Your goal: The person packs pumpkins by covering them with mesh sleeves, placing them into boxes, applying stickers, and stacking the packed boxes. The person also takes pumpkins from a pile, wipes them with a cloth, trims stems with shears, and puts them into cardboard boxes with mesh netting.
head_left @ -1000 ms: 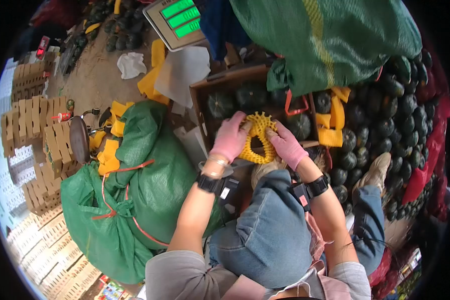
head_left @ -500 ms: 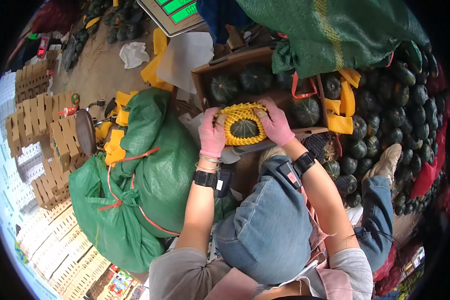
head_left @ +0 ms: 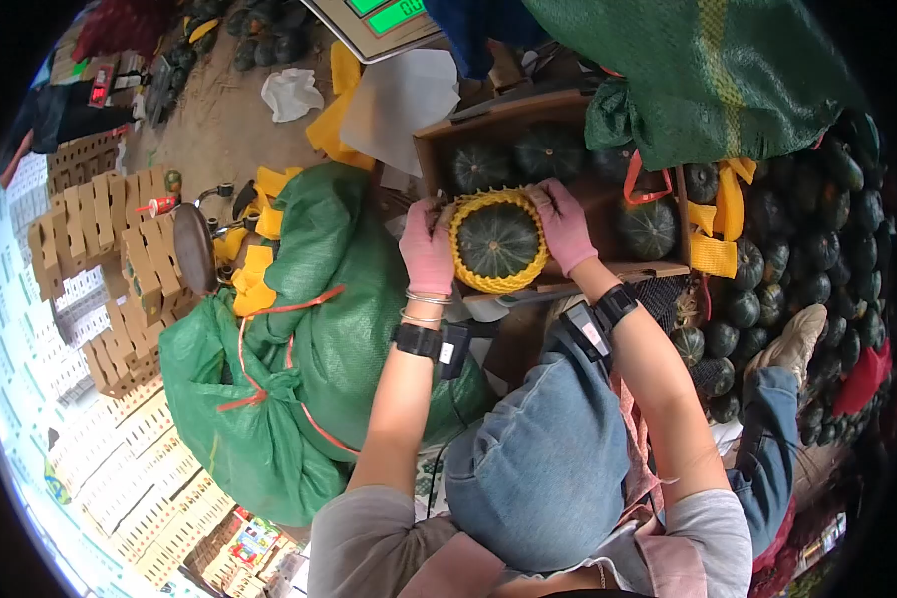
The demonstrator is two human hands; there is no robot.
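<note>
A dark green squash [head_left: 498,239] sits between my hands with a yellow foam net sleeve [head_left: 504,285] around its sides; its top face shows bare. My left hand [head_left: 427,249], in a pink glove, is closed on the left side of the net and squash. On the right side, my right hand [head_left: 568,231], gloved likewise, grips the net's edge with the fingers partly hidden. Both hands are over the near edge of an open cardboard box [head_left: 431,159]. Inside the box lie several other squashes, one of them [head_left: 648,227] at its right end.
Full green sacks stand at left [head_left: 369,299] and upper right [head_left: 688,80]. A scale [head_left: 379,25] is at the top. Many loose squashes [head_left: 767,299] are piled on the right. Yellow foam nets [head_left: 713,255] lie beside the box; stacked cartons [head_left: 90,229] stand far left.
The net has opened wider, and more of the squash's face shows than before. My hands have spread slightly apart. The whole view has shifted, so the surroundings appear farther right.
</note>
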